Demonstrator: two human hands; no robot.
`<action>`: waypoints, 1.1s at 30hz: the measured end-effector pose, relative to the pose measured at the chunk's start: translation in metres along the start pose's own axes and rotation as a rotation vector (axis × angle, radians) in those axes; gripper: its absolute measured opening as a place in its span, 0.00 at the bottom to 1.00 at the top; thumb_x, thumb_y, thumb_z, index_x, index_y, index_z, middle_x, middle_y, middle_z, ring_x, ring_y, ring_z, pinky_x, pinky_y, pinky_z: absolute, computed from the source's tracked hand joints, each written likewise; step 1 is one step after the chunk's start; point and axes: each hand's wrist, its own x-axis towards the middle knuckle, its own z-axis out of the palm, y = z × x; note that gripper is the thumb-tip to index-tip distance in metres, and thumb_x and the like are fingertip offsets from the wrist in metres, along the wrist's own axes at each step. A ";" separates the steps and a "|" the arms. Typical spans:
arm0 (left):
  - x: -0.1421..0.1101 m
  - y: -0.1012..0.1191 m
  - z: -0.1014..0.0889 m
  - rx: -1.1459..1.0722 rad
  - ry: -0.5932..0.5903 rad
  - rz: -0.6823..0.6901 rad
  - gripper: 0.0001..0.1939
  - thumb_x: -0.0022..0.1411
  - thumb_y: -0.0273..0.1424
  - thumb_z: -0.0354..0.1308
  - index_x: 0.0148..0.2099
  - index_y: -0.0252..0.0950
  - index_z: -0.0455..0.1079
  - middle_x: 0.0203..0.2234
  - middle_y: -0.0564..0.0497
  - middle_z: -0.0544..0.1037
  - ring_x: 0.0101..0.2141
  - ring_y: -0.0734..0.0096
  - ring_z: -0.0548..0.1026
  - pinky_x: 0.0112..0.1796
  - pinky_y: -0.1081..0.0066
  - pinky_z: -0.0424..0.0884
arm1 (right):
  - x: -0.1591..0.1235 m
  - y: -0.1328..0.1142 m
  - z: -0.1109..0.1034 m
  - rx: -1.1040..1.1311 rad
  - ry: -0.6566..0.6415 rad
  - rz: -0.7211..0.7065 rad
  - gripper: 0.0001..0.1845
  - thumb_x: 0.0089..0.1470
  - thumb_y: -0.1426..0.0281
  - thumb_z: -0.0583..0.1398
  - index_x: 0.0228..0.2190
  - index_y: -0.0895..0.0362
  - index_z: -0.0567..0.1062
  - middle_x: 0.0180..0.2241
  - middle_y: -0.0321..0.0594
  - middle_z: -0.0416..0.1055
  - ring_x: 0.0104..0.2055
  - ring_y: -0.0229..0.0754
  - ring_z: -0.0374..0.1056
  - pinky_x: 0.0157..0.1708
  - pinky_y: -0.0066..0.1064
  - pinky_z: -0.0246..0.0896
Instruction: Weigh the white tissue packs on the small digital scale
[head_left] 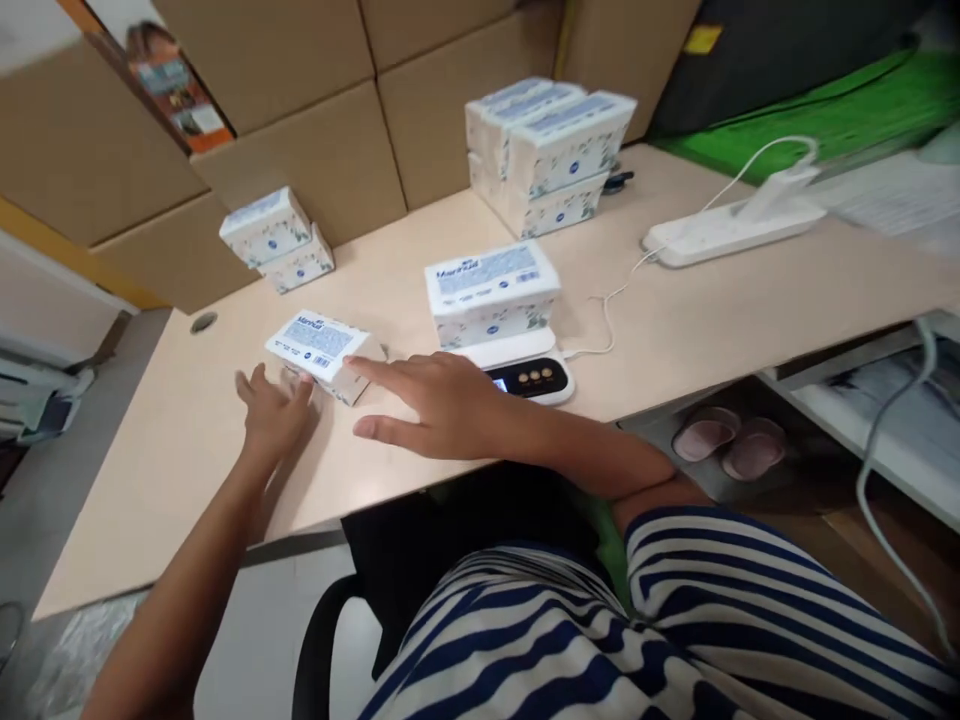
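Note:
A white and blue pack of tissues lies at an angle on the table, between my two hands. My left hand is at its near left side with the fingers spread, the fingertips at or very near the lower edge. From the right reaches my right hand, index finger stretched out to the pack's right end and thumb held apart below. Neither hand is closed around the pack. Just beyond my right hand, another tissue pack rests on a white digital scale, whose display is partly hidden by my wrist.
Two stacked tissue packs stand at the back left, and a larger stack of packs at the back right. Cardboard boxes wall off the rear edge. A power strip lies right, its thin cable running to the scale.

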 end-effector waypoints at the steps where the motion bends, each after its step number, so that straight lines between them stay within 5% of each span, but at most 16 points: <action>1: 0.006 0.006 0.005 -0.034 0.071 -0.014 0.50 0.75 0.61 0.56 0.83 0.31 0.53 0.86 0.24 0.43 0.78 0.22 0.66 0.73 0.31 0.71 | -0.002 0.011 -0.015 -0.014 0.095 -0.037 0.41 0.81 0.43 0.53 0.80 0.56 0.67 0.59 0.52 0.87 0.58 0.55 0.84 0.55 0.45 0.76; 3: 0.014 0.023 0.013 -0.076 0.215 0.098 0.53 0.73 0.59 0.62 0.84 0.35 0.47 0.87 0.29 0.28 0.84 0.27 0.52 0.80 0.36 0.61 | -0.005 0.045 -0.044 -0.074 0.305 -0.094 0.42 0.81 0.41 0.50 0.77 0.55 0.71 0.60 0.49 0.87 0.59 0.54 0.83 0.58 0.47 0.77; 6: 0.021 0.061 0.020 0.002 0.346 0.523 0.47 0.74 0.55 0.65 0.82 0.44 0.52 0.88 0.36 0.30 0.87 0.33 0.36 0.83 0.35 0.51 | -0.006 0.115 -0.074 -0.162 0.497 -0.167 0.45 0.78 0.35 0.47 0.73 0.51 0.75 0.56 0.43 0.87 0.60 0.54 0.83 0.62 0.52 0.76; 8: 0.026 0.093 0.020 0.033 0.302 0.725 0.45 0.73 0.56 0.66 0.82 0.48 0.56 0.89 0.42 0.37 0.87 0.33 0.32 0.82 0.32 0.48 | -0.006 0.162 -0.079 -0.192 0.524 -0.163 0.46 0.78 0.34 0.45 0.70 0.53 0.79 0.54 0.46 0.87 0.60 0.55 0.83 0.63 0.54 0.76; 12: 0.044 0.160 0.006 -0.038 0.015 0.889 0.44 0.75 0.63 0.60 0.83 0.51 0.59 0.87 0.44 0.52 0.86 0.32 0.46 0.80 0.30 0.53 | -0.016 0.217 -0.072 -0.223 0.577 -0.158 0.48 0.75 0.32 0.46 0.62 0.53 0.84 0.55 0.51 0.87 0.59 0.58 0.83 0.62 0.57 0.77; 15: 0.059 0.191 -0.011 -0.114 -0.299 0.772 0.54 0.72 0.69 0.57 0.86 0.44 0.56 0.85 0.39 0.58 0.83 0.36 0.58 0.79 0.38 0.62 | -0.026 0.223 -0.071 -0.184 0.601 -0.190 0.50 0.75 0.30 0.43 0.64 0.52 0.84 0.61 0.54 0.85 0.63 0.59 0.81 0.64 0.59 0.77; 18: 0.070 0.200 -0.022 -0.121 -0.507 0.600 0.65 0.64 0.72 0.62 0.88 0.41 0.49 0.87 0.39 0.52 0.84 0.35 0.55 0.80 0.40 0.60 | -0.034 0.219 -0.072 -0.141 0.549 -0.124 0.58 0.70 0.25 0.39 0.71 0.50 0.79 0.68 0.55 0.79 0.72 0.61 0.76 0.70 0.61 0.73; 26: 0.061 0.199 -0.013 -0.149 -0.574 0.669 0.72 0.56 0.70 0.69 0.89 0.43 0.45 0.88 0.42 0.48 0.85 0.31 0.48 0.83 0.41 0.53 | -0.043 0.202 -0.069 -0.175 0.396 -0.162 0.54 0.70 0.26 0.43 0.79 0.43 0.68 0.76 0.51 0.71 0.78 0.64 0.68 0.74 0.68 0.67; 30: 0.058 0.207 0.003 -0.091 -0.593 0.654 0.68 0.54 0.64 0.73 0.88 0.49 0.50 0.80 0.39 0.65 0.73 0.24 0.71 0.71 0.39 0.75 | -0.043 0.205 -0.066 -0.204 0.373 -0.172 0.50 0.72 0.32 0.55 0.80 0.46 0.65 0.77 0.54 0.70 0.78 0.64 0.67 0.74 0.66 0.68; 33: 0.058 0.212 0.009 -0.039 -0.584 0.634 0.63 0.54 0.60 0.74 0.85 0.53 0.54 0.71 0.40 0.72 0.58 0.31 0.83 0.57 0.44 0.84 | -0.043 0.207 -0.063 -0.257 0.354 -0.185 0.47 0.71 0.35 0.61 0.77 0.50 0.69 0.73 0.55 0.76 0.75 0.63 0.72 0.73 0.63 0.70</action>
